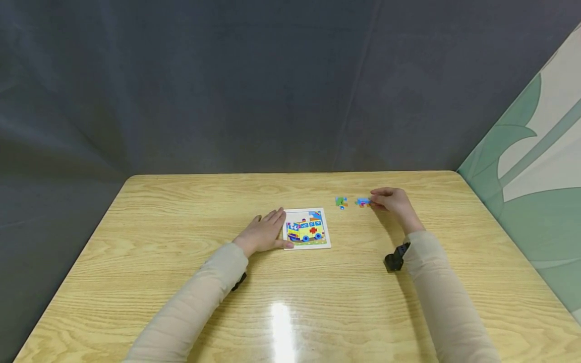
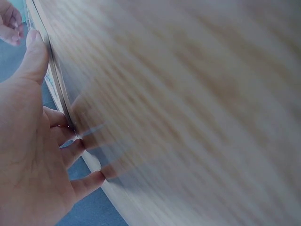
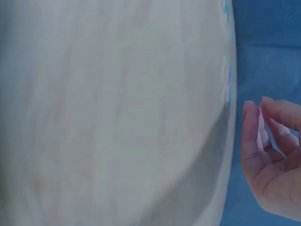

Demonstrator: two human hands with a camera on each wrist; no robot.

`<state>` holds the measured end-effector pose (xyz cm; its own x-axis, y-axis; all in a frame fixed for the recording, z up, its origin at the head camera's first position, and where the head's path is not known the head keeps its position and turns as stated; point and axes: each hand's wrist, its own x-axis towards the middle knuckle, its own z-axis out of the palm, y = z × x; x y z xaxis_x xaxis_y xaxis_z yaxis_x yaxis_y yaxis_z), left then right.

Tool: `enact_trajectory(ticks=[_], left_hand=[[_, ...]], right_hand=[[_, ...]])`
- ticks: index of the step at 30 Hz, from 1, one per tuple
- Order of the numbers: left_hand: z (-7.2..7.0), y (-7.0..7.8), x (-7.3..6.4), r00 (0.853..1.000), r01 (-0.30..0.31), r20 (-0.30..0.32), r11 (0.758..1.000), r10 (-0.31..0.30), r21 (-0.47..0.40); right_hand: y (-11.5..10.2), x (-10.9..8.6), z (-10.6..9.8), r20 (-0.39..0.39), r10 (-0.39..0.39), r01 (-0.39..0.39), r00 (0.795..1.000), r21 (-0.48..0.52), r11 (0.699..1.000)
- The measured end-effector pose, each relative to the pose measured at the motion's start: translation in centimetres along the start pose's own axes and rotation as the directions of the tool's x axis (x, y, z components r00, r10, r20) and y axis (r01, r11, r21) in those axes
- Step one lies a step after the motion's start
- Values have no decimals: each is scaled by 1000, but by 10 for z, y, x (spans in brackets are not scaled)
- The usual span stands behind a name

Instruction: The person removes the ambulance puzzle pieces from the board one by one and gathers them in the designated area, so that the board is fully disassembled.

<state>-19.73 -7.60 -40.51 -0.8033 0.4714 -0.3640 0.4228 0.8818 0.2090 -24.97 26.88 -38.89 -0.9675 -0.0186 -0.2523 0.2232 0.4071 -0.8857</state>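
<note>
A white-framed jigsaw puzzle [image 1: 313, 233] with a yellow ambulance picture lies on the table, its upper left part showing bare backing. My left hand [image 1: 264, 233] rests along its left edge, fingers spread at the upper corner and thumb on the lower one. In the left wrist view those fingers [image 2: 89, 183] touch down beside the frame. Farther right, my right hand [image 1: 393, 202] hovers at a blue and pink puzzle piece [image 1: 363, 201], fingertips right at its right side. The right wrist view shows thumb and fingertips bent close together with nothing between them.
A green puzzle piece [image 1: 341, 202] lies left of the blue and pink one, beyond the puzzle's upper right corner. The wooden table [image 1: 181, 212] ends at a dark curtain [image 1: 236, 91] behind. A patterned panel [image 1: 544, 166] borders its right side.
</note>
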Motion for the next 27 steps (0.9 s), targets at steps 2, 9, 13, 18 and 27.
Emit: enact_trajectory(ticks=[2, 9, 13, 18, 27], left_hand=[[0, 0, 0, 1000, 1, 0, 1000, -1, 4], [1, 0, 1, 1000, 4, 0, 1000, -4, 7], [1, 0, 0, 1000, 4, 1, 1000, -4, 3], [1, 0, 0, 1000, 0, 0, 1000, 0, 8], [1, 0, 2, 1000, 8, -5, 1000, -8, 5]], right_hand=[[-5, 1, 4, 12, -12, 13, 1000, -22, 1000], [-23, 4, 29, 62, -115, 122, 991, -111, 986], [-32, 4, 48, 115, -149, 165, 982, -146, 976], [-36, 4, 69, 158, -193, 224, 968, -212, 951], [-35, 5, 96, 223, -203, 266, 954, -310, 913]])
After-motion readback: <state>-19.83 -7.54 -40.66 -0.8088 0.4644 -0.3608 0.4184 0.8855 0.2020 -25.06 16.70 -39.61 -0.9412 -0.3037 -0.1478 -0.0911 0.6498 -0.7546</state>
